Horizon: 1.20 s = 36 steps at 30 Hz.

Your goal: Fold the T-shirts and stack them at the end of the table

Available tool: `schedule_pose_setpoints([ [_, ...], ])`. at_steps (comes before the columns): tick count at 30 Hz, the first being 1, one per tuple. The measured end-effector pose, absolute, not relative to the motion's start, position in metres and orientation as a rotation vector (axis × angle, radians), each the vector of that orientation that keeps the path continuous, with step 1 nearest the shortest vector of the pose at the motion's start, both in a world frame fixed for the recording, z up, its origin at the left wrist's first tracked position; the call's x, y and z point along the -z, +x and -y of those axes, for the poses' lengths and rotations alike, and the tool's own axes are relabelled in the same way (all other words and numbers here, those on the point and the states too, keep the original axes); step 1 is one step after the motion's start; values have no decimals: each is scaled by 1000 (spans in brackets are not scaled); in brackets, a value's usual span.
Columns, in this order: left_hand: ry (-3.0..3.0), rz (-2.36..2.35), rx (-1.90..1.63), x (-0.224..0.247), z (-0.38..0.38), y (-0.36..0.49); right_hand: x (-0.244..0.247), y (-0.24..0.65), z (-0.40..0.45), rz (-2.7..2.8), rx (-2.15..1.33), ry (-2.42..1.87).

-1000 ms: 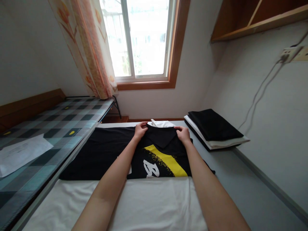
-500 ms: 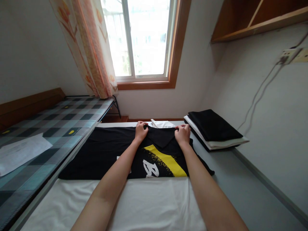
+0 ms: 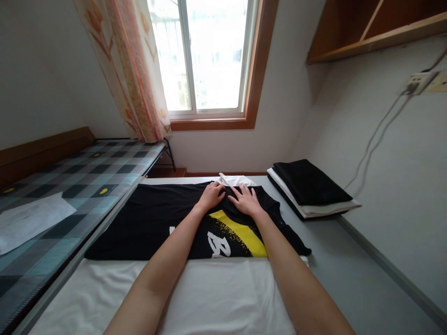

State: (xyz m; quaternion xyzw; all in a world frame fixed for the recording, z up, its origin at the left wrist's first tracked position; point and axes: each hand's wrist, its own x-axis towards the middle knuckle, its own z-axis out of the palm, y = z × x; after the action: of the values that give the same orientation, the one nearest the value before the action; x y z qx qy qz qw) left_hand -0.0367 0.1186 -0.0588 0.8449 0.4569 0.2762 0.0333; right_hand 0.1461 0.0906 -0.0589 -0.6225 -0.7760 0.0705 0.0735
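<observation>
A black T-shirt (image 3: 139, 221) lies crosswise in front of me, with a yellow stripe and part of a white letter showing on its front. My left hand (image 3: 211, 195) rests near the shirt's far edge, fingers lying on the cloth. Close to its right, my right hand (image 3: 245, 200) is pressed flat on the shirt with its fingers spread. Neither hand grips anything. White cloth (image 3: 226, 293) extends from under the shirt towards me. Another bit of white fabric (image 3: 237, 179) pokes out beyond the far edge. My forearms cover some of the print.
To the right sits a stack of folded black and white clothes (image 3: 310, 184) on the grey surface (image 3: 363, 270). A checked mattress (image 3: 122, 160) with a paper sheet (image 3: 35, 218) is at the left. Behind are a window (image 3: 216, 60) and curtain (image 3: 129, 70); a wooden shelf (image 3: 377, 42) hangs upper right.
Both hands let go of the shirt's far edge and now lie on it, closer together; the right moved left. The folded-over flap of shirt between them now lies flat.
</observation>
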Motion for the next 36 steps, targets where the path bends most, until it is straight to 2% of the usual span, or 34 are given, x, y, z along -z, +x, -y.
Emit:
schedule_pose_setpoints([
  [19, 2398, -1863, -762, 62, -121, -50, 52, 145, -90, 2295, -195, -2023],
  [28, 2273, -2144, -342, 60, -135, -184, 54, 145, -91, 2290, -191, -2029],
  [36, 2251, -2400, -189, 49, -127, -279, 56, 145, -91, 2280, -161, -2023],
])
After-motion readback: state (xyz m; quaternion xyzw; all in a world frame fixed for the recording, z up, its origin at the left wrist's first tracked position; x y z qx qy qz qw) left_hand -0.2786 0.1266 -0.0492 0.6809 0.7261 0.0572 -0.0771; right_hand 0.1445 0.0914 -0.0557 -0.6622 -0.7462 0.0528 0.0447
